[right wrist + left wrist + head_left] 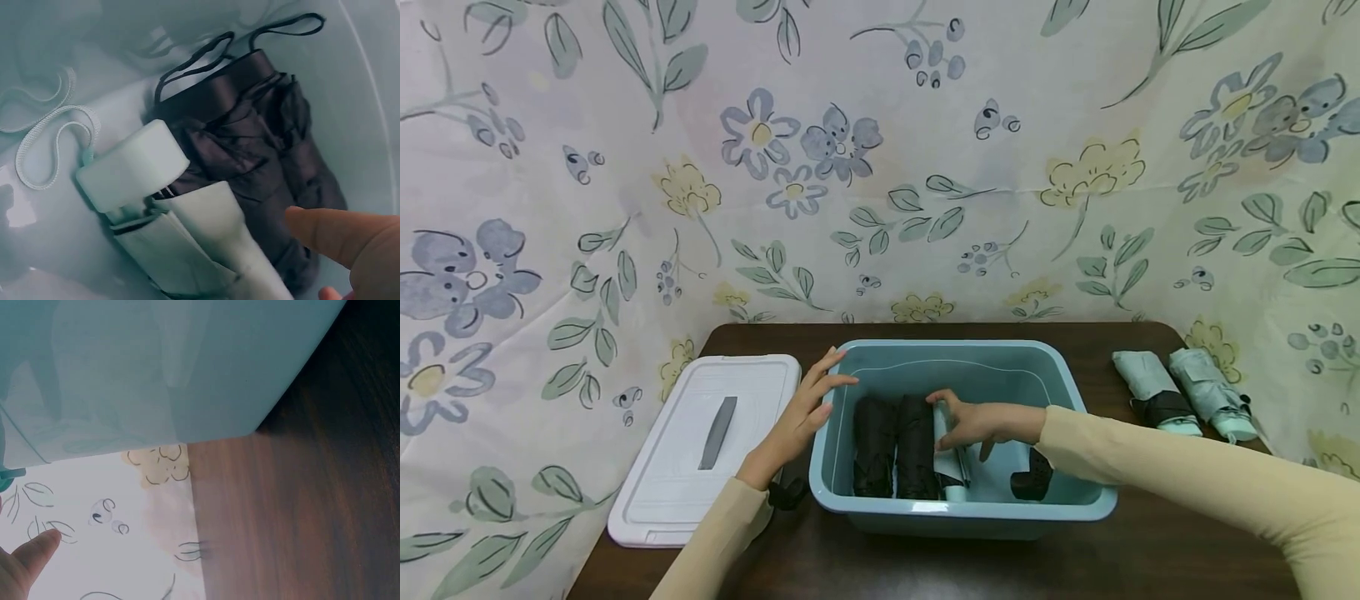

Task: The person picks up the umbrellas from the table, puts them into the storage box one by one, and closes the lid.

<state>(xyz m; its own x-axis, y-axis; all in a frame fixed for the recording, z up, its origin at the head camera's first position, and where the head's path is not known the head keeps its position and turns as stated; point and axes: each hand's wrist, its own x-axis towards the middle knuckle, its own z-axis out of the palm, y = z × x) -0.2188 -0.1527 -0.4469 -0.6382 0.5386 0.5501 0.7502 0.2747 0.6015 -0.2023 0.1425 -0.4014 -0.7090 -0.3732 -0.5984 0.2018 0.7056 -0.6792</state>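
Two black folded umbrellas (874, 446) lie side by side in the left part of a blue plastic bin (966, 506). Right of them lies a pale green folded umbrella (134, 165), its handle toward the bin's near wall and a white cord loop on its end. My right hand (973, 421) reaches into the bin over this pale umbrella, fingers spread and bent slightly; in the right wrist view one straight finger (337, 234) points across the black umbrellas. My left hand (801, 412) is at the bin's left rim with its fingers spread, holding nothing.
A white lid (745, 417) with a grey handle lies left of the bin. Two more pale green folded umbrellas (1153, 387) lie at the table's right rear. Floral cloth (925, 250) hangs behind the dark wooden table (940, 567). A black object (1032, 477) shows below my right wrist.
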